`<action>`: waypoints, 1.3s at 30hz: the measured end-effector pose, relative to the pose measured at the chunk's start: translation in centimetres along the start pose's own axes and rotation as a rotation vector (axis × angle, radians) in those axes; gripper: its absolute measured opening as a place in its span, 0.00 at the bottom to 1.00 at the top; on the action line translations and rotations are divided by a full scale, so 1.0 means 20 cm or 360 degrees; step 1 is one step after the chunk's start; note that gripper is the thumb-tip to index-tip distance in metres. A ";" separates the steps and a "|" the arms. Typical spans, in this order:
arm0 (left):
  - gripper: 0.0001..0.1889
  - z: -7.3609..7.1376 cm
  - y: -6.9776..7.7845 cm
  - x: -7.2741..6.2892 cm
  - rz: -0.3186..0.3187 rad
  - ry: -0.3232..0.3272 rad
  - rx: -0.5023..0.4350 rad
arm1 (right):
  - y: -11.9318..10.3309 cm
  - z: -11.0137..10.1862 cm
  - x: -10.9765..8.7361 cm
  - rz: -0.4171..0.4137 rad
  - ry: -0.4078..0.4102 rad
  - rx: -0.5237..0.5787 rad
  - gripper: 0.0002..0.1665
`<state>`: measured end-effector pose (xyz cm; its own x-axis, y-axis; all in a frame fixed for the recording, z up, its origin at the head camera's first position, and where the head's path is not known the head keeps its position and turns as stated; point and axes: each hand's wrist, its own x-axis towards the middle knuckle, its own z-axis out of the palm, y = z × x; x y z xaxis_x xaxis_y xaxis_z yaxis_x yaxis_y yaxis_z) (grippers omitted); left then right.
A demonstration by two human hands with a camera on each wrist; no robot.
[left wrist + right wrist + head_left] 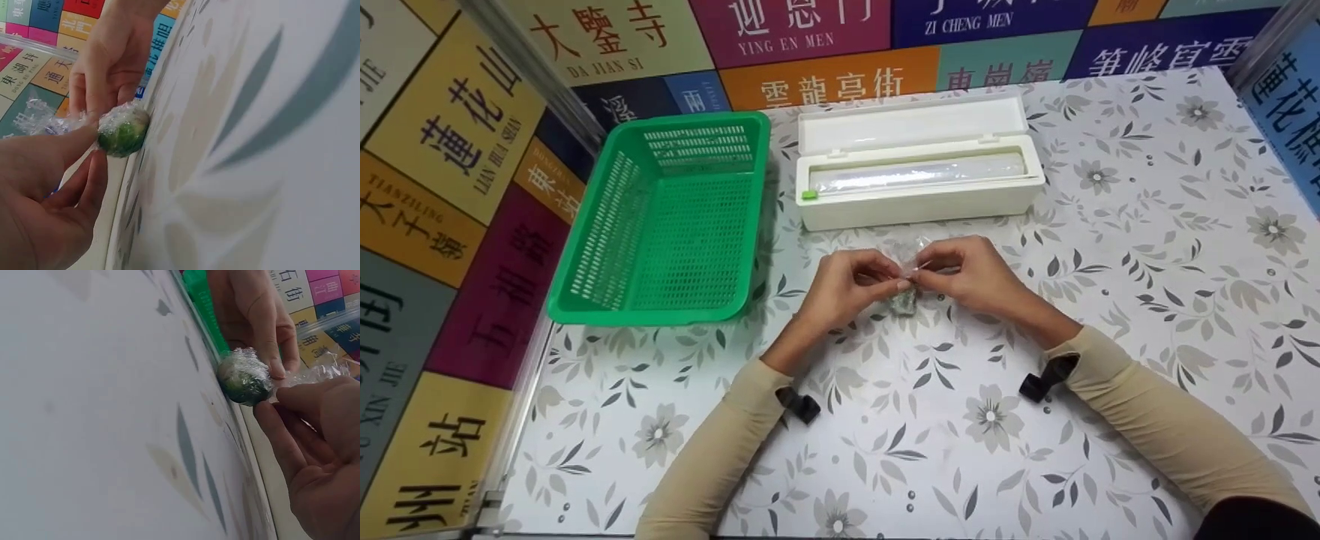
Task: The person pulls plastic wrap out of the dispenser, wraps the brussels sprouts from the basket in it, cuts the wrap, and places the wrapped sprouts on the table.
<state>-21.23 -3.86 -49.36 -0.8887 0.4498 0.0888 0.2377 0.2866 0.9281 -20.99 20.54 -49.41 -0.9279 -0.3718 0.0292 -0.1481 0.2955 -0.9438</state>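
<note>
A small round green thing [125,135], like a little fruit or vegetable, is wrapped in cling film and sits low at the tabletop. Gathered above it, a loose twist of cling film [319,374] sticks out. My left hand [851,289] pinches the gathered film between thumb and fingers, close against the green thing. From the other side my right hand [971,274] pinches the same film, its fingertips near the left ones. Both wrist views show the wrapped thing [244,379] just beyond the fingertips, with crinkled film over its top.
Behind my hands stands a white cling film box [919,210], its lid [911,124] raised and a film roll [919,172] inside. A green slatted basket [652,315] is at the left. Printed panels [840,71] edge the flower-patterned table [990,465].
</note>
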 end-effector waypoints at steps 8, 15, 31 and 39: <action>0.17 -0.02 0.00 0.00 0.0053 -0.0083 0.0057 | -0.01 -0.02 0.00 -0.0138 -0.0067 -0.0123 0.11; 0.12 -0.02 -0.01 0.00 0.0060 -0.0038 0.0149 | -0.03 -0.05 0.00 -0.0237 -0.0223 -0.0304 0.10; 0.10 -0.03 -0.02 0.01 0.0159 -0.0084 0.0281 | -0.03 -0.09 0.01 -0.0395 -0.0375 -0.0344 0.12; 0.10 -0.03 0.00 0.01 0.0239 -0.0111 0.0375 | -0.04 -0.11 0.00 -0.0418 -0.0437 -0.0377 0.16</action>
<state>-21.61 -4.36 -49.06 -0.8097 0.5565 0.1862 0.4562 0.3973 0.7963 -21.61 22.17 -47.84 -0.7279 -0.6714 0.1391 -0.4704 0.3413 -0.8138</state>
